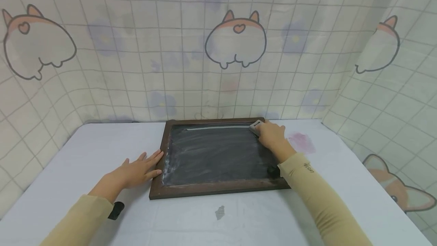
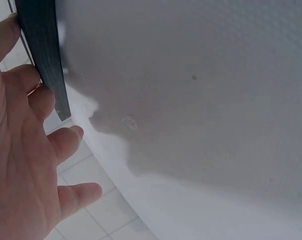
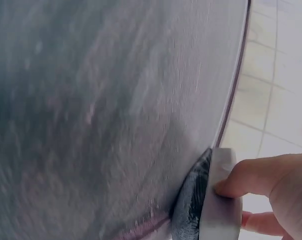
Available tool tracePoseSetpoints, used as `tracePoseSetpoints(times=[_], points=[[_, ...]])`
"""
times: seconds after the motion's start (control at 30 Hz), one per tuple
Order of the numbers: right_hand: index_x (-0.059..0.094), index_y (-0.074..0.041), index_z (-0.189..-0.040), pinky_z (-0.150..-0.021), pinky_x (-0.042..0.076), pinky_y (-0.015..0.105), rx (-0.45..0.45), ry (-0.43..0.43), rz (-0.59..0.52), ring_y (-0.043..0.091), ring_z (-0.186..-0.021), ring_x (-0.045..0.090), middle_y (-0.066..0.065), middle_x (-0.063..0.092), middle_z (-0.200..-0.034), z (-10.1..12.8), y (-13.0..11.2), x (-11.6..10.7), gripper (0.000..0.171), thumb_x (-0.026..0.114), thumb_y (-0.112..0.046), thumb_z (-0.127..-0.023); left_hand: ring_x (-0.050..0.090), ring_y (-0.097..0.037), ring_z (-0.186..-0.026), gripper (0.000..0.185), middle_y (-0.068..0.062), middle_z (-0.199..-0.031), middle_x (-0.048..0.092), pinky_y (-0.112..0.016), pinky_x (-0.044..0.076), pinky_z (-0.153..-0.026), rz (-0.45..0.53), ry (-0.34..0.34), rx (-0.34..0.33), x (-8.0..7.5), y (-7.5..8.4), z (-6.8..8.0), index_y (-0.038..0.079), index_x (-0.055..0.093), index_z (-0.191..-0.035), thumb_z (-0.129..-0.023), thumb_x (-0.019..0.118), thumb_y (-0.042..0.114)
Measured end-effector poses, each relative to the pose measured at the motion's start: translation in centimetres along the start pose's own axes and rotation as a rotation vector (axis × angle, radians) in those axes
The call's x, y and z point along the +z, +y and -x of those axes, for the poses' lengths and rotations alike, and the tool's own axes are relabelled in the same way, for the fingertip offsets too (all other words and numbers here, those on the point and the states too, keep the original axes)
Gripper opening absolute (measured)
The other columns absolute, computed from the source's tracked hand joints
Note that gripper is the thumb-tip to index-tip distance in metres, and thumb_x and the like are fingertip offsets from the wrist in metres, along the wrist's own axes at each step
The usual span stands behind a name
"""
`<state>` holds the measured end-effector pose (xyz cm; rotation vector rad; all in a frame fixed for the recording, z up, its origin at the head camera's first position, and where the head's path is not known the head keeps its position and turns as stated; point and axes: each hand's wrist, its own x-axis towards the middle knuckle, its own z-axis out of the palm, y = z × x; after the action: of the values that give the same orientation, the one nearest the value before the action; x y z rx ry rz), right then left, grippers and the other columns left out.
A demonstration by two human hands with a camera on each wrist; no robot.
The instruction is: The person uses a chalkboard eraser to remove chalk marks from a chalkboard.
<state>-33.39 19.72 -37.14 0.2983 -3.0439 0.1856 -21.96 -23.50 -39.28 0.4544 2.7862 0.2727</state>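
Observation:
A blackboard [image 1: 218, 155] in a brown wooden frame lies on the white table, with smeared chalk dust over its surface and a pale line along its far edge. My right hand [image 1: 272, 136] grips a chalkboard eraser [image 1: 255, 125] at the far right corner. In the right wrist view, thumb and fingers hold the eraser's grey-white back [image 3: 222, 212], its dusty dark felt [image 3: 192, 205] against the board. My left hand [image 1: 136, 172] rests at the board's left side, its spread fingers touching the frame [image 2: 43, 55].
The white table [image 1: 191, 223] runs around the board, with a pink stain [image 1: 301, 142] to the right and a grey patch [image 1: 220, 212] in front. A patterned grid curtain [image 1: 177, 79] hangs behind and at both sides. Black straps [image 1: 117, 210] show at the wrists.

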Motion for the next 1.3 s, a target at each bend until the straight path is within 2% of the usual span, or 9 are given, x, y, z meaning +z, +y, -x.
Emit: tracePoseSetpoints(times=[0.17,0.33,0.67,0.77,0.87,1.03,1.17,1.3], points=[[0.077,-0.013,-0.115,-0.089,0.043,0.070,0.008,-0.013,-0.011,0.046,-0.098,0.066,0.021,0.067,-0.121,0.2,-0.6,-0.1,0.030,0.066,-0.002,-0.090,0.021,-0.054,-0.148,0.077,-0.018,-0.168,0.021,-0.083,0.010,-0.106,-0.002,-0.007,0.005,-0.1,0.1,-0.2,0.010,0.021,-0.164,-0.107,0.046,0.054],[0.073,-0.014,-0.128,-0.090,0.046,0.069,-0.048,-0.023,-0.013,0.041,-0.104,0.065,0.019,0.068,-0.123,-0.1,-3.1,0.3,0.036,0.069,-0.007,-0.093,0.021,-0.054,-0.147,0.077,-0.018,-0.167,0.021,-0.083,0.011,-0.106,-0.008,-0.011,0.006,-0.2,0.1,-0.2,0.010,0.020,-0.164,-0.107,0.046,0.054],[0.070,-0.017,-0.135,-0.103,0.041,0.067,-0.171,-0.043,-0.041,0.035,-0.118,0.063,0.013,0.065,-0.134,-0.4,-12.1,1.7,0.039,0.072,-0.012,-0.097,0.021,-0.055,-0.147,0.077,-0.019,-0.167,0.021,-0.084,0.011,-0.106,-0.006,-0.015,0.003,-0.1,0.1,-0.1,0.010,0.020,-0.164,-0.107,0.046,0.054],[0.067,-0.020,-0.139,-0.103,0.043,0.063,-0.208,-0.060,-0.002,0.032,-0.122,0.062,0.010,0.063,-0.140,-0.3,-15.0,1.9,0.041,0.071,-0.014,-0.098,0.021,-0.055,-0.147,0.077,-0.019,-0.167,0.022,-0.084,0.011,-0.105,-0.009,-0.010,0.003,-0.1,0.0,-0.1,0.009,0.021,-0.164,-0.107,0.046,0.054],[0.063,-0.025,-0.144,-0.105,0.043,0.061,-0.283,-0.085,0.041,0.031,-0.126,0.060,0.009,0.057,-0.147,0.3,-18.0,2.2,0.045,0.068,-0.016,-0.100,0.022,-0.055,-0.147,0.077,-0.019,-0.167,0.023,-0.084,0.012,-0.105,-0.014,-0.010,-0.003,-0.1,0.0,-0.1,0.010,0.021,-0.164,-0.107,0.046,0.054],[0.063,-0.029,-0.144,-0.106,0.043,0.060,-0.393,-0.090,0.106,0.032,-0.127,0.060,0.009,0.052,-0.152,1.1,-22.0,2.6,0.042,0.065,-0.019,-0.102,0.023,-0.055,-0.146,0.076,-0.020,-0.165,0.026,-0.084,0.015,-0.105,-0.015,-0.008,-0.004,-0.1,0.0,-0.1,0.010,0.022,-0.164,-0.107,0.046,0.053],[0.064,-0.030,-0.142,-0.107,0.042,0.059,-0.393,-0.088,0.102,0.031,-0.129,0.059,0.008,0.052,-0.153,0.9,-22.7,2.5,0.043,0.069,-0.022,-0.101,0.024,-0.055,-0.146,0.075,-0.020,-0.165,0.026,-0.084,0.016,-0.104,-0.016,-0.006,-0.003,-0.2,0.1,0.0,0.009,0.023,-0.163,-0.107,0.046,0.053],[0.063,-0.030,-0.144,-0.108,0.041,0.063,-0.383,-0.101,0.057,0.030,-0.135,0.055,0.006,0.052,-0.152,0.0,-20.9,2.4,0.047,0.072,-0.022,-0.099,0.023,-0.055,-0.146,0.076,-0.020,-0.166,0.025,-0.084,0.015,-0.105,-0.009,-0.006,0.003,-0.3,0.3,0.1,0.008,0.022,-0.164,-0.107,0.046,0.053]])
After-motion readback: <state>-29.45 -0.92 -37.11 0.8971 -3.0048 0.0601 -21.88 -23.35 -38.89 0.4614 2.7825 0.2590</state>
